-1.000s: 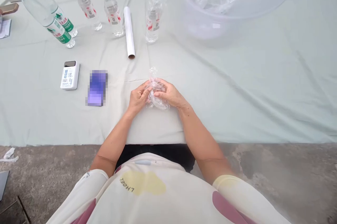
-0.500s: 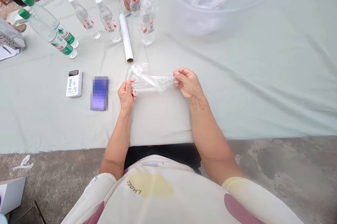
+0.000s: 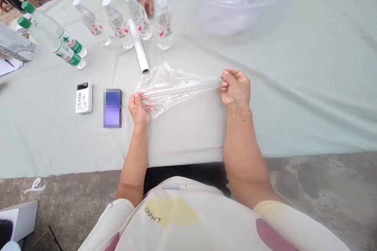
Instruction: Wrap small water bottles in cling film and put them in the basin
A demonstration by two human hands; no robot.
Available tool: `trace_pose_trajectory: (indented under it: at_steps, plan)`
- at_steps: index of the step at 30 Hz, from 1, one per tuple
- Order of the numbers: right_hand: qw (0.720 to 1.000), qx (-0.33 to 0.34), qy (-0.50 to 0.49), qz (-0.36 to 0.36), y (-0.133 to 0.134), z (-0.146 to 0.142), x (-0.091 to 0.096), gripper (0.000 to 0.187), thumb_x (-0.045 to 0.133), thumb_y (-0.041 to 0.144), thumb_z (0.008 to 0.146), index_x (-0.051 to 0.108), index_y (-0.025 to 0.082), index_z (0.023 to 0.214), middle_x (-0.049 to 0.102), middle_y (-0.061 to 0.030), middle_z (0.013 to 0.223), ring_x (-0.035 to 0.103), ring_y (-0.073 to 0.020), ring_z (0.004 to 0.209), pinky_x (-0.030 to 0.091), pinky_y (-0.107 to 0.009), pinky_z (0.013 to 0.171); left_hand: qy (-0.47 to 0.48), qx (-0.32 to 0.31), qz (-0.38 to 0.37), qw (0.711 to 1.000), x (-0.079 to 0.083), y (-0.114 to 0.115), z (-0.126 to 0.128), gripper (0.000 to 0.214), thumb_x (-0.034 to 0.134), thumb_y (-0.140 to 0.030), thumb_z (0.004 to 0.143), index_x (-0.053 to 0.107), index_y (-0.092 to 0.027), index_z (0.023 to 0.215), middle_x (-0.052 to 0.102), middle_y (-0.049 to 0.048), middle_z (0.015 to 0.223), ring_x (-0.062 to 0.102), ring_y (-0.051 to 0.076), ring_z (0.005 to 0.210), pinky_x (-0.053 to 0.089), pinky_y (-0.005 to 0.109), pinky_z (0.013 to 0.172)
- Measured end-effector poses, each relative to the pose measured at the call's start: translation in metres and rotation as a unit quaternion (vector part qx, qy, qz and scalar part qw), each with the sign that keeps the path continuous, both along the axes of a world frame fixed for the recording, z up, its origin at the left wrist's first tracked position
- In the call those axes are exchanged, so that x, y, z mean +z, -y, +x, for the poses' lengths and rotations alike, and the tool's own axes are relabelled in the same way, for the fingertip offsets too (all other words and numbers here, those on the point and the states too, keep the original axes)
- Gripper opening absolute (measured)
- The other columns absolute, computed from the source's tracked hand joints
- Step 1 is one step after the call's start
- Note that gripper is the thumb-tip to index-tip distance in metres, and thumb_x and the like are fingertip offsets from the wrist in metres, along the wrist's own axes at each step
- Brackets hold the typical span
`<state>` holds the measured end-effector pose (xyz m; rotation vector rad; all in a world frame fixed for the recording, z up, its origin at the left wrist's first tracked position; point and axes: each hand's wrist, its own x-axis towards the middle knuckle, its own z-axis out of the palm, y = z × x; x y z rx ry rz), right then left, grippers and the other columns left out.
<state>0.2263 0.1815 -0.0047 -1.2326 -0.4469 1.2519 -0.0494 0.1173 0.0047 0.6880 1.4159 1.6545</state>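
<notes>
A crumpled sheet of clear plastic wrap (image 3: pixel 173 88) is stretched between my two hands above the cloth-covered table. My left hand (image 3: pixel 140 107) pinches its left side, with some fingers showing through the film. Its right end is gathered into a point in my closed right hand (image 3: pixel 235 88). Just beyond the film lies a white roll (image 3: pixel 139 48) with a brown cardboard core, its near end close to the wrap. A water bottle (image 3: pixel 164 23) behind it has clear film over its cap.
Several white-capped bottles (image 3: pixel 118 25) and two green-capped bottles (image 3: pixel 63 43) stand at the back left. A white power bank (image 3: pixel 84 98) and a blurred-out purple phone (image 3: pixel 112 108) lie left. A clear tub (image 3: pixel 224 17) holding plastic film is at the back right. Another person's hand (image 3: pixel 146 0) rests behind the bottles.
My right hand has moved right, drawing the plastic wrap wider and more spread out. The other person's hand has let go of a bottle, which now stands nearer, beside the roll.
</notes>
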Motion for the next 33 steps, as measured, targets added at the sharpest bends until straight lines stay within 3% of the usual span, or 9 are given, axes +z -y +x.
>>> trace_pose_trajectory:
  at_steps: [3, 6, 10, 13, 17, 21, 24, 27, 33]
  plan:
    - [0.999, -0.009, 0.031, -0.006, 0.000, 0.002, 0.001, 0.020, 0.074, 0.029, 0.078, 0.055, 0.022, 0.076, 0.054, 0.0067, 0.069, 0.036, -0.0016, 0.044, 0.027, -0.014, 0.036, -0.058, 0.029, -0.042, 0.997, 0.001, 0.001, -0.002, 0.034, 0.056, -0.052, 0.095, 0.058, -0.019, 0.095, 0.056, -0.0059, 0.063, 0.043, 0.004, 0.035, 0.030, 0.019, 0.038]
    - [0.993, -0.055, 0.093, 0.037, 0.000, 0.003, 0.001, 0.016, 0.065, 0.035, 0.084, 0.056, 0.023, 0.080, 0.056, 0.0052, 0.074, 0.039, -0.0029, 0.044, 0.029, -0.018, 0.040, -0.167, 0.029, -0.080, 0.982, 0.005, 0.005, -0.002, 0.041, 0.059, -0.047, 0.094, 0.053, -0.020, 0.124, 0.063, -0.0017, 0.081, 0.049, 0.006, 0.045, 0.040, 0.021, 0.046]
    - [0.971, -0.019, 0.215, 0.101, 0.005, -0.003, 0.003, 0.018, 0.060, 0.041, 0.086, 0.062, 0.023, 0.087, 0.063, 0.0010, 0.083, 0.051, -0.0066, 0.053, 0.041, -0.023, 0.051, -0.406, 0.103, -0.048, 0.907, 0.012, 0.013, -0.001, 0.063, 0.067, -0.030, 0.087, 0.041, -0.023, 0.145, 0.061, 0.0118, 0.126, 0.066, 0.016, 0.096, 0.053, 0.027, 0.079]
    - [0.936, 0.045, 0.322, 0.137, 0.013, -0.012, 0.006, 0.022, 0.059, 0.044, 0.089, 0.066, 0.024, 0.094, 0.069, -0.0022, 0.090, 0.061, -0.0130, 0.066, 0.050, -0.030, 0.062, -0.512, 0.138, 0.028, 0.847, 0.012, 0.015, -0.002, 0.040, 0.053, -0.023, 0.093, 0.054, -0.020, 0.133, 0.063, 0.0125, 0.127, 0.061, 0.021, 0.118, 0.051, 0.036, 0.096]
    - [0.863, 0.144, 0.445, 0.188, 0.023, -0.025, 0.005, 0.023, 0.054, 0.039, 0.093, 0.070, 0.027, 0.105, 0.073, -0.0055, 0.109, 0.066, -0.0232, 0.097, 0.055, -0.040, 0.081, -0.585, -0.013, 0.063, 0.809, 0.006, 0.014, -0.003, 0.033, 0.039, -0.016, 0.098, 0.068, -0.020, 0.114, 0.072, 0.0098, 0.115, 0.062, 0.022, 0.122, 0.043, 0.041, 0.108]
    - [0.755, 0.293, 0.538, 0.234, 0.027, -0.034, -0.002, 0.030, 0.055, 0.031, 0.092, 0.071, 0.030, 0.117, 0.068, -0.0040, 0.131, 0.056, -0.0304, 0.121, 0.049, -0.050, 0.097, -0.645, -0.163, -0.040, 0.746, 0.001, 0.015, -0.003, 0.038, 0.055, -0.023, 0.095, 0.063, -0.023, 0.131, 0.061, 0.0125, 0.142, 0.045, 0.030, 0.143, 0.033, 0.048, 0.116]
    - [0.710, 0.324, 0.584, 0.225, 0.027, -0.033, -0.006, 0.037, 0.063, 0.033, 0.087, 0.069, 0.027, 0.123, 0.062, -0.0065, 0.139, 0.051, -0.0348, 0.125, 0.044, -0.055, 0.102, -0.665, -0.200, -0.116, 0.710, 0.005, 0.018, -0.002, 0.058, 0.066, -0.037, 0.091, 0.051, -0.025, 0.145, 0.049, 0.0142, 0.155, 0.034, 0.035, 0.149, 0.027, 0.056, 0.118]
    - [0.707, 0.292, 0.616, 0.188, 0.026, -0.024, -0.007, 0.040, 0.068, 0.038, 0.083, 0.070, 0.026, 0.121, 0.063, -0.0089, 0.135, 0.049, -0.0376, 0.125, 0.042, -0.056, 0.100, -0.670, -0.201, -0.156, 0.697, 0.012, 0.021, -0.003, 0.073, 0.070, -0.046, 0.086, 0.042, -0.030, 0.151, 0.044, 0.0135, 0.158, 0.031, 0.037, 0.150, 0.023, 0.062, 0.117]
    - [0.752, 0.219, 0.617, 0.079, 0.024, -0.006, -0.003, 0.025, 0.070, 0.042, 0.083, 0.075, 0.026, 0.102, 0.067, -0.0108, 0.118, 0.053, -0.0370, 0.114, 0.042, -0.058, 0.097, -0.681, -0.237, -0.177, 0.669, 0.024, 0.027, -0.009, 0.096, 0.079, -0.057, 0.075, 0.035, -0.031, 0.156, 0.039, 0.0149, 0.160, 0.032, 0.039, 0.148, 0.026, 0.061, 0.114]
